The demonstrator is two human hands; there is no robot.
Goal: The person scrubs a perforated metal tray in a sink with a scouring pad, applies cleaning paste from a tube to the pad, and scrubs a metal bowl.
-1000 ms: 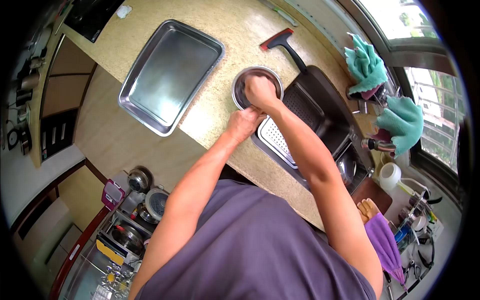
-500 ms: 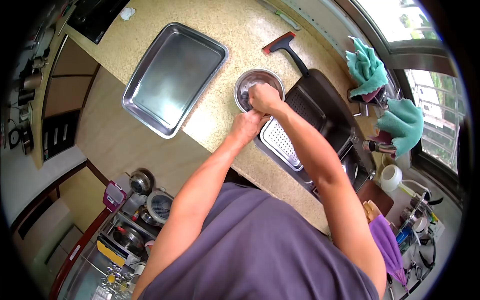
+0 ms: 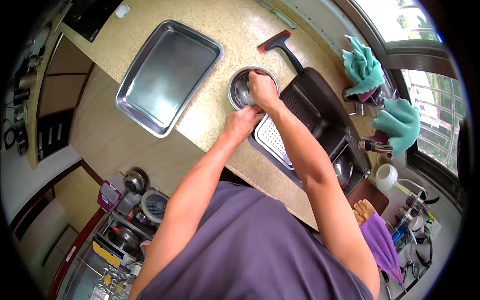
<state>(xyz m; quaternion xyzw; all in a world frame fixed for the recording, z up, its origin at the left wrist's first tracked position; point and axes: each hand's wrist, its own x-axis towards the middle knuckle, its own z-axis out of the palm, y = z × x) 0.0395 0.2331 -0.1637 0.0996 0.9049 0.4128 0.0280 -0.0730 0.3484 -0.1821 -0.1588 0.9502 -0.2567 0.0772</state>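
The speckled beige countertop point(image 3: 225, 22) is the largest work surface in view and runs diagonally past the person. The dark sink point(image 3: 334, 120) is set into it on the person's right.

The rectangular metal baking pan point(image 3: 167, 75) lies flat on the countertop, forward and to the left of the hands; its interior shows bare metal. Two perforated trays sit at the pan-side part of the sink: a black tray point(image 3: 301, 107) and, nearer the person, a light-colored tray point(image 3: 271, 137), partly covered by the right forearm.

Two teal cloths hang beyond the sink, near the window: one upper cloth point(image 3: 362, 70) and one lower cloth point(image 3: 401, 125), the latter draped by the metal faucet point(image 3: 381, 147).

The round stainless steel bowl point(image 3: 233, 85) stands on the countertop between the baking pan and the sink. Pale matter shows inside it; its type is not discernible. The black squeegee point(image 3: 287, 50), with a red edge, lies beyond the bowl, its handle end at the sink rim.

The right hand point(image 3: 263, 91) is inside the bowl opening with fingers curled; whether it grasps anything cannot be determined. The left hand point(image 3: 241, 121) is at the near rim with fingers bent; a grip on the rim cannot be confirmed.

The smallest items are the green-handled knife point(image 3: 284, 18) near the wall-side edge and a crumpled white piece point(image 3: 122, 11) beyond the baking pan.
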